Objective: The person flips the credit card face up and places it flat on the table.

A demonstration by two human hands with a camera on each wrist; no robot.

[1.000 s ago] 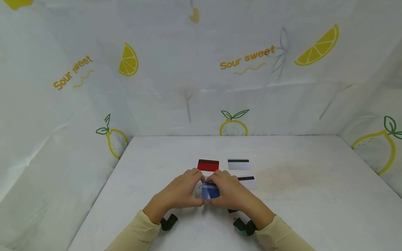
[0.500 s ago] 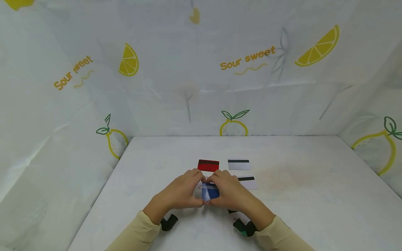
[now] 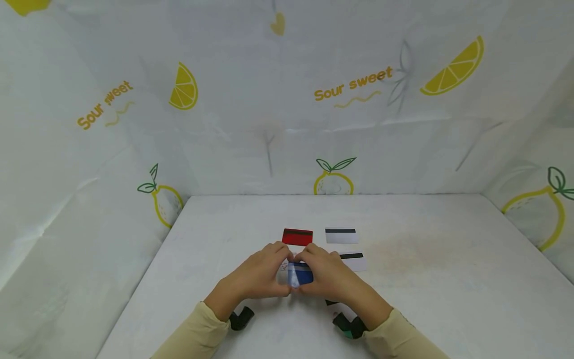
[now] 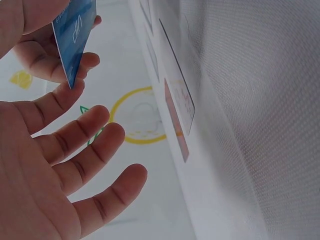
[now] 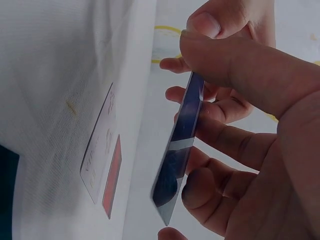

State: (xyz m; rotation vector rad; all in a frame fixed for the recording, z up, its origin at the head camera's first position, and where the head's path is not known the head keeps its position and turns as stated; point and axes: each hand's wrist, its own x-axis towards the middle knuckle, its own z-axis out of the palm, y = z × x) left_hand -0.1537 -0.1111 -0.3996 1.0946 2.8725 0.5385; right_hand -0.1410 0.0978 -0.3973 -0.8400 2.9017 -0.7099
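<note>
A blue plastic card is held up in front of me between my two hands. My left hand pinches its left end between thumb and index finger; the other fingers spread loosely in the left wrist view. My right hand grips the right end, with its thumb along one edge. White "VIP" lettering shows on the side of the card facing the left wrist camera. Close beyond the hands lies a red card with a dark stripe. Behind the blue card, a pale printed card is partly hidden.
Two white cards with black stripes lie to the right, a far one and a nearer one partly covered by my right hand. Another striped card peeks out below my right wrist. Lemon-printed sheeting rises behind the white table.
The bright reflection on the blue card has shifted a little, as if its tilt changed slightly. Both hands stay in nearly the same place, and the cards on the table have not moved.
</note>
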